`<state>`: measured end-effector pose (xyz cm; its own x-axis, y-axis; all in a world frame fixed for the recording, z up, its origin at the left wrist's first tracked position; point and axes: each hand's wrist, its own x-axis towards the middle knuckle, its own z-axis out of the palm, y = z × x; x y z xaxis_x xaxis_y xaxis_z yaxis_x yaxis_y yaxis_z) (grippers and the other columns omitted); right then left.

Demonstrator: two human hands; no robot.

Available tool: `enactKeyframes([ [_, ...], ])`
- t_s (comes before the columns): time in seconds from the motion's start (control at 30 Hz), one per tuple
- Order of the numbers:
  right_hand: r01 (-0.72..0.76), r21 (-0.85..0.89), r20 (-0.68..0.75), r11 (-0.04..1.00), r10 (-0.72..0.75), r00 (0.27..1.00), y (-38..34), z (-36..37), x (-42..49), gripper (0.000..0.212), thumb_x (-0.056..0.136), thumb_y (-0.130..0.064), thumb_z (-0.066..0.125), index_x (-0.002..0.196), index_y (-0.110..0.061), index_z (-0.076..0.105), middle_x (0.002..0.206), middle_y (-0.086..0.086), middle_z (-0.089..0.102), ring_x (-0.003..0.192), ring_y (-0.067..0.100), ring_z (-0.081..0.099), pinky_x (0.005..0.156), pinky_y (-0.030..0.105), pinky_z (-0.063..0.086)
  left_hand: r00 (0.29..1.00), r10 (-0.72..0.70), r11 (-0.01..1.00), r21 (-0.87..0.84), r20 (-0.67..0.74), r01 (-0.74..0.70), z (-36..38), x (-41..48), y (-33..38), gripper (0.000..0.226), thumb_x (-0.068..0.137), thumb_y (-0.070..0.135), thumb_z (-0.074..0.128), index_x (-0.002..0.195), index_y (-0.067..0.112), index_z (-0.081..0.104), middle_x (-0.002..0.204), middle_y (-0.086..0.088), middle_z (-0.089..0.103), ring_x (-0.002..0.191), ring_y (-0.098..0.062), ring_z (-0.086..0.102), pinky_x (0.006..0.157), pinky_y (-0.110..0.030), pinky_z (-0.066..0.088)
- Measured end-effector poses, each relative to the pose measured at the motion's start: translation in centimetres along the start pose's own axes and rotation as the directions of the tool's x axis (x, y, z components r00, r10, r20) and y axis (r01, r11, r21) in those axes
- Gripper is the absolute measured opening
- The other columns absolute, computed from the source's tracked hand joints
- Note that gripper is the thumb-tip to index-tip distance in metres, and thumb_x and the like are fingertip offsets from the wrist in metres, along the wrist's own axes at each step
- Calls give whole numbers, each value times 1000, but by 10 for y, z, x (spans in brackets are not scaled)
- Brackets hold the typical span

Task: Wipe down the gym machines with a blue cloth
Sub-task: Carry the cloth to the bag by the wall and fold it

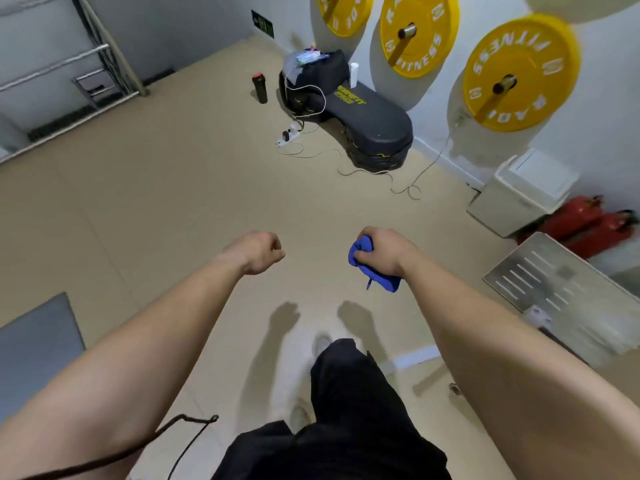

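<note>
The right hand (379, 249) covers most of the blue cloth (377, 273), leaving only its ends in sight. At twelve o'clock the top edge cuts the leftmost yellow plate (344, 12). At three o'clock a slotted metal panel (561, 289) is smeared with blur. The small things (308, 57) atop the black pad (374, 116), also toward twelve, are too small to tell.

The beige floor (166, 209) carries black pads (377, 126) at one o'clock, a black bottle (259, 88) and a power strip (287, 136) at twelve, and a grey mat (34, 348) at eight.
</note>
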<state>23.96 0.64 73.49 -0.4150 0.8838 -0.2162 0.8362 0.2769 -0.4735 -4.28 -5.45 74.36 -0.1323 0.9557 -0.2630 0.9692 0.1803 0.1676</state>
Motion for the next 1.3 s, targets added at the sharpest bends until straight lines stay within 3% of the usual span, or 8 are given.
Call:
enactKeyframes([
  [0.3, -80, -26, 32, 996, 81, 996, 20, 5, -8, 20, 84, -33, 58, 103, -27, 56, 99, 0, 61, 90, 24, 59, 73, 36, 50, 998, 18, 1000, 8, 57, -18, 24, -8, 2, 28, 96, 40, 53, 112, 19, 63, 115, -3, 66, 105, -24, 59, 85, -32, 48],
  [0.77, -4, -7, -46, 1000, 4, 999, 2, -6, 2, 20, 82, -40, 59, 97, -27, 57, 95, 1, 66, 82, 24, 61, 73, 37, 53, 994, 98, 995, -39, 38, -97, 18, 3, 56, 31, 96, 38, 53, 118, 19, 62, 121, -3, 63, 110, -25, 58, 94, -38, 48],
  [0.83, -1, -5, -48, 1000, 1, 999, -1, -4, 1, 21, 82, -41, 60, 97, -27, 57, 94, 1, 66, 82, 24, 61, 74, 38, 55, 992, 125, 988, -90, 29, -122, 21, 3, 63, 35, 94, 38, 58, 123, 18, 60, 123, -2, 62, 110, -24, 58, 93, -34, 47],
  [0.97, 53, 79, -94, 995, -46, 995, -18, -1, 2, 24, 85, -41, 62, 104, -26, 58, 94, 0, 66, 85, 24, 61, 76, 37, 53, 988, 144, 937, -315, -52, -153, 21, 3, 70, 48, 89, 27, 69, 133, 18, 51, 119, 0, 59, 96, -17, 59, 73, -23, 43],
  [1.07, 82, 154, -102, 985, -67, 993, -25, 2, 0, 26, 87, -37, 64, 109, -27, 59, 92, -3, 64, 83, 20, 60, 71, 31, 46, 979, 194, 901, -383, -65, -205, 25, 3, 78, 50, 89, 25, 67, 136, 22, 48, 115, 2, 63, 96, -16, 62, 84, -27, 47],
  [1.13, 125, 197, -122, 972, -102, 987, -29, -1, 2, 29, 88, -37, 66, 113, -26, 58, 92, -6, 64, 86, 20, 62, 72, 28, 43, 979, 185, 845, -494, -88, -204, 21, 3, 84, 43, 89, 18, 65, 130, 21, 54, 106, -1, 67, 93, -19, 65, 88, -30, 49],
  [1.23, 145, 263, -147, 954, -109, 983, -32, -6, 5, 59, 90, -37, 67, 141, -19, 44, 113, -1, 61, 105, 21, 59, 88, 30, 43, 971, 128, 814, -538, -202, -219, 10, 5, 87, 14, 86, 17, 66, 99, 23, 64, 86, 1, 69, 77, -19, 61, 71, -28, 46],
  [1.3, 117, 298, -160, 947, -72, 984, -29, -6, 6, 66, 90, -36, 69, 145, -16, 38, 127, 5, 60, 114, 24, 58, 98, 33, 44, 967, 84, 802, -559, -242, -210, 3, 5, 88, 11, 83, 25, 72, 88, 27, 63, 81, 6, 68, 70, -12, 59, 68, -21, 44],
])
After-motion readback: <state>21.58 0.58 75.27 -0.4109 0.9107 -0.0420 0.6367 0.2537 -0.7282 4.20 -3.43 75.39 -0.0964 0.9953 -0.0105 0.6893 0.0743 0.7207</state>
